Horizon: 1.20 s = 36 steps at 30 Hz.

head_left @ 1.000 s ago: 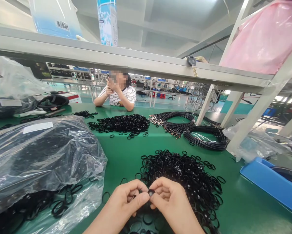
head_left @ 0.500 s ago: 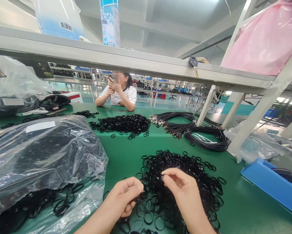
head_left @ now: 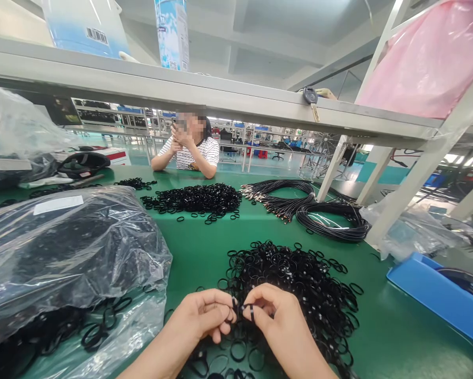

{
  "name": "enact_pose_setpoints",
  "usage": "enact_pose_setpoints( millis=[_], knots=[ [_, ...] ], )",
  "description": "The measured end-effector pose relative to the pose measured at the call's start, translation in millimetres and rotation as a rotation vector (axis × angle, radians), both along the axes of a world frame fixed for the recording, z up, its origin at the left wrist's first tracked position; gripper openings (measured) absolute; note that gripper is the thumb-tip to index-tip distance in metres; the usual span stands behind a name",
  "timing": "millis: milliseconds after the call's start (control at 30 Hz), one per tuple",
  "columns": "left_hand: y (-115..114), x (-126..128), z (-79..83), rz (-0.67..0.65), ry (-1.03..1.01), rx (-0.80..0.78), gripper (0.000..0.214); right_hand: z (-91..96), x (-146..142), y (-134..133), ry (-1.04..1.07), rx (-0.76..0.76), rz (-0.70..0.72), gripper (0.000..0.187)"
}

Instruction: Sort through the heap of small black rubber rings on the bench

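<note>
My left hand [head_left: 205, 317] is closed, its thumb and fingers pinching a small black ring [head_left: 235, 304]. Close beside it, my right hand [head_left: 279, 322] pinches another black ring [head_left: 252, 313] at its fingertips. The two sets of fingertips nearly meet; whether the rings touch I cannot tell. Under and behind both hands spreads a large heap of black rings [head_left: 295, 273], with looser ones scattered toward the near edge. My left palm is partly hidden, so anything else inside it does not show.
A clear plastic bag [head_left: 114, 247] of black rings lies left. Further back are another ring pile [head_left: 205, 200] and coiled black cables [head_left: 333, 223]. A blue bin [head_left: 430, 289] stands right, beneath a metal shelf [head_left: 220, 92]. Across the table [head_left: 197, 247] sits a person [head_left: 197, 152].
My right hand has moved left from the heap with a black ring in its fingers, up to my left hand. The view has shifted slightly.
</note>
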<state>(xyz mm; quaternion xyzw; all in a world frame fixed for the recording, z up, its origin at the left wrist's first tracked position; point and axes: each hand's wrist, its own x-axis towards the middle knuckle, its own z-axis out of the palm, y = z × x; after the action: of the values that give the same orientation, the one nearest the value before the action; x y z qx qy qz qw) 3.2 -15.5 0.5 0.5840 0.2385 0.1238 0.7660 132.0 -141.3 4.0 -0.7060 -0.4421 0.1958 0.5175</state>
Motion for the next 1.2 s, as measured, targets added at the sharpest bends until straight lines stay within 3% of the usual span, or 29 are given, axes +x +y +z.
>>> enact_pose_setpoints(
  millis=[167, 367, 433, 633, 667, 767, 867, 933, 1000, 1100, 1200],
  knots=[
    [7.8, 0.4, -4.5, 0.002, 0.062, 0.191, 0.03, -3.4, 5.4, 0.3, 0.044, 0.036, -0.009, 0.035],
    [0.3, -4.2, 7.3, 0.0, 0.204, 0.812, 0.019, 4.8, 6.2, -1.5, -0.149, 0.045, 0.003, 0.042],
    [-4.6, -5.7, 10.6, 0.015, 0.211, 0.908, 0.017, 6.2, 4.3, -1.0, -0.122, 0.012, -0.007, 0.036],
    [-11.7, -4.4, 10.4, -0.009, 0.08, 0.949, 0.006, 4.5, -1.4, 2.4, 0.108, 0.002, 0.042, 0.026],
    [-10.8, -4.3, 10.1, -0.008, 0.096, 0.965, 0.013, 4.3, 0.7, 2.1, 0.093, 0.008, 0.034, 0.026],
    [-4.2, -5.0, 6.5, 0.033, 0.155, 0.995, 0.017, 6.1, 13.0, -2.2, -0.133, -0.008, 0.006, 0.034],
    [4.3, -5.8, -2.2, 0.033, 0.159, 0.979, 0.017, 14.7, 25.7, -10.9, -0.528, -0.056, 0.045, 0.051],
    [8.2, -5.6, -8.0, 0.035, 0.151, 0.958, 0.023, 23.6, 29.9, -16.8, -0.781, -0.136, 0.056, 0.058],
    [9.5, -4.8, -10.2, 0.054, 0.134, 0.962, 0.026, 32.4, 30.5, -20.7, -0.965, -0.261, 0.04, 0.053],
    [5.7, -4.4, -3.2, 0.04, 0.112, 1.007, 0.022, 40.6, 27.9, -22.6, -1.057, -0.442, 0.041, 0.035],
    [-5.5, -7.1, 13.7, -0.155, 0.109, 0.995, 0.018, 42.6, 24.2, -22.6, -1.004, -0.555, 0.103, 0.037]
  ],
)
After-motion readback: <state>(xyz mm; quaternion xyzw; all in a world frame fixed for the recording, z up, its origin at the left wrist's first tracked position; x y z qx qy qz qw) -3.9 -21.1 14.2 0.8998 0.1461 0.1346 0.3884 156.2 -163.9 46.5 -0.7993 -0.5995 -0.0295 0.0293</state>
